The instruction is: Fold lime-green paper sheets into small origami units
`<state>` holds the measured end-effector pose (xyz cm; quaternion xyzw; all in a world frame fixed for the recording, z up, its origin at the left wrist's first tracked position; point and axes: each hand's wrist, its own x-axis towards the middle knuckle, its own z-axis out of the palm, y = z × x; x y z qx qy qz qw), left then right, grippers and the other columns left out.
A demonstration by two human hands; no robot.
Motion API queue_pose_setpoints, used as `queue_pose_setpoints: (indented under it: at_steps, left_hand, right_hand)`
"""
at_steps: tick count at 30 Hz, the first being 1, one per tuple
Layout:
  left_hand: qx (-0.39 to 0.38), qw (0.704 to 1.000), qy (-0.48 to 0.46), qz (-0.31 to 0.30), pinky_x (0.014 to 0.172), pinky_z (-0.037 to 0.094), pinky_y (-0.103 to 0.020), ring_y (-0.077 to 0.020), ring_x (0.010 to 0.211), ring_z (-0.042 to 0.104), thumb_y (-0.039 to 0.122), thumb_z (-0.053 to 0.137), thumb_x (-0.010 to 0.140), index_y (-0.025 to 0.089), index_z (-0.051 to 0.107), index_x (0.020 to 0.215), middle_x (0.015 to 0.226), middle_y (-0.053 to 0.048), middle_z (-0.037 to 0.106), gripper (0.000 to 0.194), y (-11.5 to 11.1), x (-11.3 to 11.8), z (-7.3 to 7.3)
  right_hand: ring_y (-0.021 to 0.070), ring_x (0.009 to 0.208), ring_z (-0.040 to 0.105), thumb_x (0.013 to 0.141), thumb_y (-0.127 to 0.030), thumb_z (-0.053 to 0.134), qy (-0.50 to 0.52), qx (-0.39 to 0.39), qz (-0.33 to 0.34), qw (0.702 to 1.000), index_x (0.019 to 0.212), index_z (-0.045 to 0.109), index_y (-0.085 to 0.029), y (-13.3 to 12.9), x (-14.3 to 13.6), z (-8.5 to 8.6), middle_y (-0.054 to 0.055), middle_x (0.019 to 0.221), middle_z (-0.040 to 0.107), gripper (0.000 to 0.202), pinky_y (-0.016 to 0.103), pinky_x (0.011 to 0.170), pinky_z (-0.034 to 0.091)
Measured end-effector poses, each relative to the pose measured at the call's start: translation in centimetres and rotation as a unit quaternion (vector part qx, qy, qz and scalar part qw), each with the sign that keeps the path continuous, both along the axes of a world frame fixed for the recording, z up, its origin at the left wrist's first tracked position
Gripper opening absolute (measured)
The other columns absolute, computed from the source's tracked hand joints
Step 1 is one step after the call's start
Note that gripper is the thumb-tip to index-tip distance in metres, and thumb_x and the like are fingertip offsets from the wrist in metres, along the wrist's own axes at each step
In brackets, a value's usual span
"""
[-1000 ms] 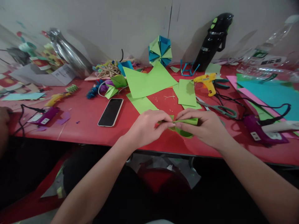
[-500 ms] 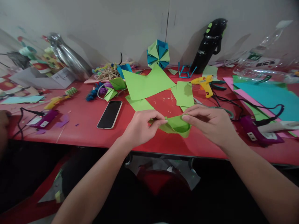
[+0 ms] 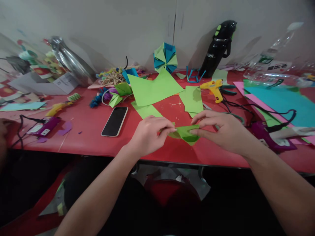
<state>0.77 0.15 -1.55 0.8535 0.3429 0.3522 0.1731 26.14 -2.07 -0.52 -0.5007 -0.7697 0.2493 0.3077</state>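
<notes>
Between my two hands is a small piece of green paper [image 3: 185, 132], curled over and partly folded, just above the front of the red table. My left hand [image 3: 154, 132] pinches its left end between thumb and fingertips. On the right end, my right hand [image 3: 219, 131] has its thumb below and its fingers above, closed on the paper. Just beyond my hands lie a large green paper sheet [image 3: 155, 88] with a notched edge and a smaller green paper piece [image 3: 193, 98]. A phone [image 3: 115, 121] rests left of my left hand.
A yellow glue gun [image 3: 213, 89], pliers [image 3: 228, 89] and a purple power box [image 3: 267, 136] with cables are on the right. Coloured sheets [image 3: 283, 98], a black bottle [image 3: 218, 49] and a folded paper ball [image 3: 165, 58] stand farther back. At the far left shows another person's hand [image 3: 3, 134].
The green paper's loop has flattened into a narrower fold. My right hand's fingers have spread a little and shifted along its edge. The left hand keeps its pinch.
</notes>
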Motion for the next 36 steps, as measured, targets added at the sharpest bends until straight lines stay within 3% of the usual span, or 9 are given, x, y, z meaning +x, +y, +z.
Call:
queue_pose_setpoints:
  at_steps: [2,6,9,13,18,26,31,33,36]
  left_hand:
    - [-0.016,0.999,-0.044,0.024,0.074,0.053,-0.029,-0.0162,0.076,0.071,0.022,0.066,0.091,0.019,0.074,0.082,0.084,-0.003,0.078,0.012,0.1,0.0,0.1]
    - [-0.065,0.981,-0.152,0.097,0.069,0.055,-0.025,-0.016,0.075,0.071,0.028,0.074,0.085,0.018,0.074,0.078,0.08,-0.003,0.077,0.012,0.7,-0.3,-0.2]
    - [-0.114,0.967,-0.205,0.098,0.067,0.056,-0.025,-0.0156,0.073,0.07,0.033,0.077,0.083,0.018,0.075,0.079,0.079,-0.003,0.077,0.016,1.3,-0.3,-1.0]
    - [-0.191,0.944,-0.249,0.099,0.061,0.053,-0.024,-0.0146,0.068,0.067,0.038,0.079,0.079,0.017,0.076,0.077,0.075,-0.004,0.075,0.021,1.7,-0.2,-1.9]
    - [-0.27,0.914,-0.291,0.091,0.062,0.051,-0.023,-0.0126,0.066,0.064,0.038,0.082,0.076,0.017,0.076,0.077,0.074,-0.003,0.074,0.022,1.7,0.1,-2.2]
    - [-0.355,0.867,-0.328,0.122,0.063,0.047,-0.022,-0.011,0.066,0.061,0.039,0.086,0.07,0.019,0.077,0.074,0.073,-0.002,0.073,0.022,1.9,0.4,-2.7]
    - [-0.405,0.853,-0.304,0.127,0.064,0.048,-0.024,-0.0125,0.067,0.062,0.039,0.087,0.066,0.017,0.077,0.072,0.073,-0.003,0.072,0.025,1.7,0.3,-2.2]
    - [-0.427,0.859,-0.262,0.108,0.063,0.048,-0.025,-0.0139,0.067,0.063,0.041,0.086,0.067,0.017,0.077,0.074,0.073,-0.004,0.072,0.027,1.5,0.3,-2.0]
    - [-0.444,0.872,-0.199,0.057,0.061,0.048,-0.026,-0.0142,0.065,0.062,0.043,0.083,0.071,0.017,0.078,0.077,0.073,-0.005,0.072,0.027,1.3,0.2,-1.7]
  right_hand:
    - [0.025,0.099,0.069,0.081,-0.049,0.076,0.076,-0.016,-0.031,0.996,0.093,0.077,-0.029,0.0,0.3,0.0,0.004,0.109,0.073,0.024,0.041,0.09,0.053]
    - [0.0274,0.11,0.069,0.076,-0.048,0.081,0.216,-0.116,-0.024,0.969,0.127,0.066,-0.033,0.1,0.2,-0.5,0.006,0.126,0.071,0.055,0.042,0.092,0.057]
    - [0.0281,0.112,0.069,0.077,-0.046,0.081,0.228,-0.172,-0.001,0.958,0.121,0.07,-0.03,0.4,-0.4,-1.4,0.005,0.125,0.072,0.049,0.042,0.096,0.056]
    - [0.0252,0.093,0.073,0.079,-0.046,0.079,0.265,-0.18,-0.019,0.947,0.107,0.077,-0.025,0.8,-1.0,-2.5,0.005,0.103,0.078,0.035,0.038,0.084,0.059]
    - [0.0258,0.102,0.072,0.08,-0.048,0.078,0.351,-0.184,-0.017,0.918,0.106,0.079,-0.026,0.9,-1.3,-2.9,0.005,0.105,0.079,0.034,0.041,0.094,0.056]
    - [0.0223,0.088,0.072,0.077,-0.046,0.081,0.379,-0.164,-0.126,0.902,0.091,0.081,-0.025,1.4,-1.7,-3.9,0.004,0.089,0.078,0.025,0.04,0.09,0.058]
    - [0.0239,0.102,0.07,0.086,-0.048,0.072,0.356,-0.131,-0.11,0.919,0.105,0.077,-0.026,1.8,-1.2,-4.1,0.007,0.105,0.076,0.03,0.045,0.098,0.053]
    - [0.0248,0.115,0.065,0.085,-0.047,0.073,0.323,-0.116,-0.065,0.937,0.113,0.074,-0.028,1.8,-1.0,-3.5,0.007,0.118,0.073,0.033,0.046,0.104,0.049]
    - [0.0278,0.131,0.055,0.082,-0.045,0.076,0.239,-0.139,0.025,0.961,0.104,0.074,-0.029,1.6,-0.6,-2.3,0.007,0.138,0.063,0.027,0.045,0.107,0.046]
